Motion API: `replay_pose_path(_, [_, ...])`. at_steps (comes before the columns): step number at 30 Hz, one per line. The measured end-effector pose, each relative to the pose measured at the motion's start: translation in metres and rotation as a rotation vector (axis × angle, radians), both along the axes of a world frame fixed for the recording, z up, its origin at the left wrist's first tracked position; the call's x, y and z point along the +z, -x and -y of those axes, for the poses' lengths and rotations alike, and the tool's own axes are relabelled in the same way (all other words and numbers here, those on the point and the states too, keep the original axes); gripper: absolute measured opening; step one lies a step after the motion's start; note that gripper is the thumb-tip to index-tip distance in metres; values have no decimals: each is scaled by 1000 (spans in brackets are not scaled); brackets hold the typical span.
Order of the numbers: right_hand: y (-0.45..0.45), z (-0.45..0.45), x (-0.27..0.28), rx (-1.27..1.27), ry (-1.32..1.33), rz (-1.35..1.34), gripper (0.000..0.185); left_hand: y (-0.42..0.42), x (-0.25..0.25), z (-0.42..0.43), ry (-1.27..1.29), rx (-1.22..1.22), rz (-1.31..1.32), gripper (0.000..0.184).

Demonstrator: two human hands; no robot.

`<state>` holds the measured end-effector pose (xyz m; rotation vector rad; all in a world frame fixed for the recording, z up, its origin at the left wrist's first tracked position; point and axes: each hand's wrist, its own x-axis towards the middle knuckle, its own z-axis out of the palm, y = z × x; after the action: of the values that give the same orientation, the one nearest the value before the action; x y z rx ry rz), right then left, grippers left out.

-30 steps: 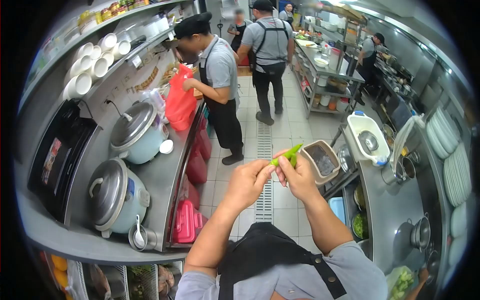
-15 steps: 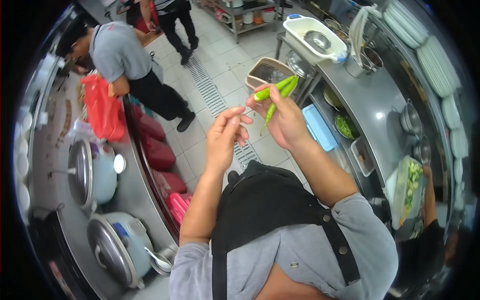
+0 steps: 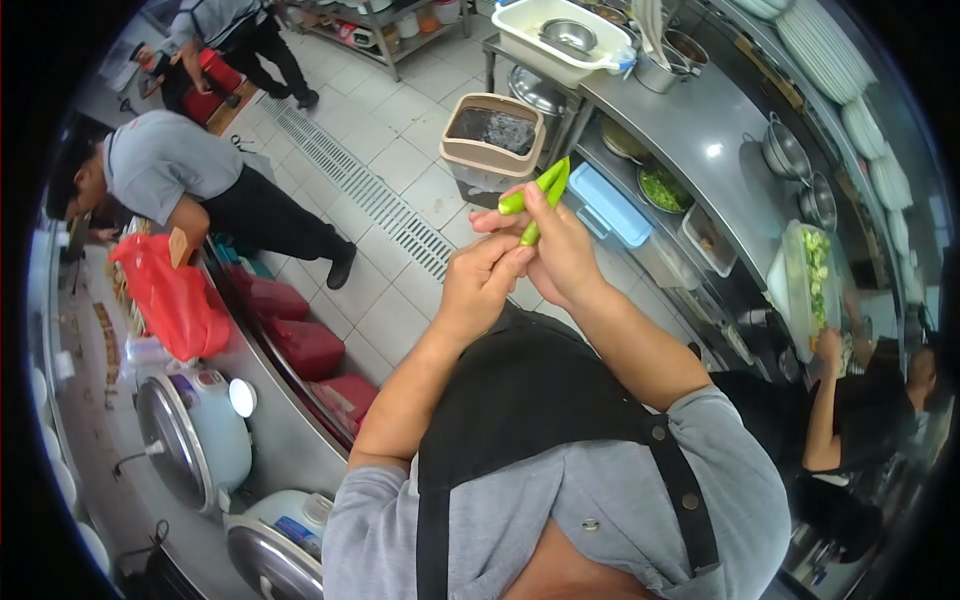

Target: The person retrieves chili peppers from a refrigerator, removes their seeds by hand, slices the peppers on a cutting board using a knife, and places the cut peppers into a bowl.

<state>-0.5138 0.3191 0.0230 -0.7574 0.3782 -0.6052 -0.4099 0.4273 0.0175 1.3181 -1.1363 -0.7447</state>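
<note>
Green chili peppers (image 3: 545, 190) are held up in front of my apron, over the tiled floor. My right hand (image 3: 562, 245) is closed round them, thumb pressed on top, their tips pointing up and away. Against the lower end of one pepper, my left hand (image 3: 485, 282) has its thumb and fingers pinched together, touching my right hand. Whether the left fingers grip that pepper's end is hard to see, since they cover it. Beyond the peppers stands a beige-rimmed bin (image 3: 465, 162) with a dark liner.
Left: a co-worker (image 3: 175, 165) leans over a counter with a red bag (image 3: 170, 300) and rice cookers (image 3: 175, 440). Right: a steel counter (image 3: 690, 110), a white basin (image 3: 510, 35), a blue lid (image 3: 610, 205) and another person's arm (image 3: 825, 400) by a vegetable container (image 3: 805, 280).
The view has swung rightward. My left hand, apart from the peppers half a second ago with its fingers loose, has come back to my right hand and closed at the pepper's lower end.
</note>
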Motion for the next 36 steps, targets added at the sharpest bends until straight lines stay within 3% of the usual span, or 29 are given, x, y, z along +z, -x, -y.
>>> replay_pose_path(5, [27, 29, -6, -134, -71, -64, 42, 14, -4, 25, 155, -103, 209, 17])
replay_pose_path(8, [68, 69, -36, -248, 116, -97, 36, 13, -27, 52, -104, -18, 87, 19])
replay_pose_path(12, [158, 96, -100, -419, 42, -440, 29, -26, -128, 93, -483, -36, 103, 18])
replay_pose_path(14, [209, 90, -155, -463, -6, -545, 26, -53, -175, 121, -528, 32, 233, 14])
replay_pose_path(16, [249, 69, -177, -443, -98, -646, 25, -87, -193, 165, -631, -6, 423, 10])
replay_pose_path(18, [269, 50, -189, -442, -176, -749, 22, -128, -215, 221, -455, 46, 705, 15])
replay_pose_path(19, [278, 38, -195, -457, -213, -795, 20, -150, -212, 254, -525, 23, 820, 22])
replay_pose_path(20, [288, 23, -198, -501, -260, -840, 18, -178, -228, 289, -360, 36, 913, 27])
replay_pose_path(21, [287, 13, -187, -524, -240, -917, 15, -195, -221, 321, -359, -64, 853, 32])
replay_pose_path(22, [298, 0, -194, -493, -171, -1001, 14, -231, -259, 356, -225, -121, 826, 40])
replay_pose_path(23, [314, -23, -227, -536, -103, -1060, 17, -295, -316, 403, -47, -422, 1525, 52])
replay_pose_path(25, [322, -58, -203, -470, -48, -1460, 20, -259, -278, 418, -602, -161, 787, 70])
replay_pose_path(26, [334, -84, -214, -498, 53, -1680, 21, -266, -300, 431, -417, -202, 883, 71])
replay_pose_path(27, [344, -117, -224, -473, 150, -1895, 24, -251, -300, 438, -398, -359, 887, 70])
replay_pose_path(29, [360, -165, -205, -571, -86, -1973, 26, -256, -378, 422, -415, -540, 801, 53])
replay_pose_path(31, [383, -190, -167, -573, -316, -2095, 28, -253, -444, 361, -547, -762, 721, 42])
replay_pose_path(32, [387, -189, -132, -553, -390, -2160, 27, -240, -456, 318, -995, -891, 577, 34])
replay_pose_path(33, [393, -189, -107, -529, -457, -2221, 27, -228, -464, 265, -904, -1134, 635, 32])
replay_pose_path(34, [422, -202, -110, -462, -466, -2305, 35, -194, -438, 217, -784, -1359, 660, 31])
replay_pose_path(36, [467, -219, -76, -236, -424, -2445, 31, -183, -432, 200, -486, -1533, 824, 29])
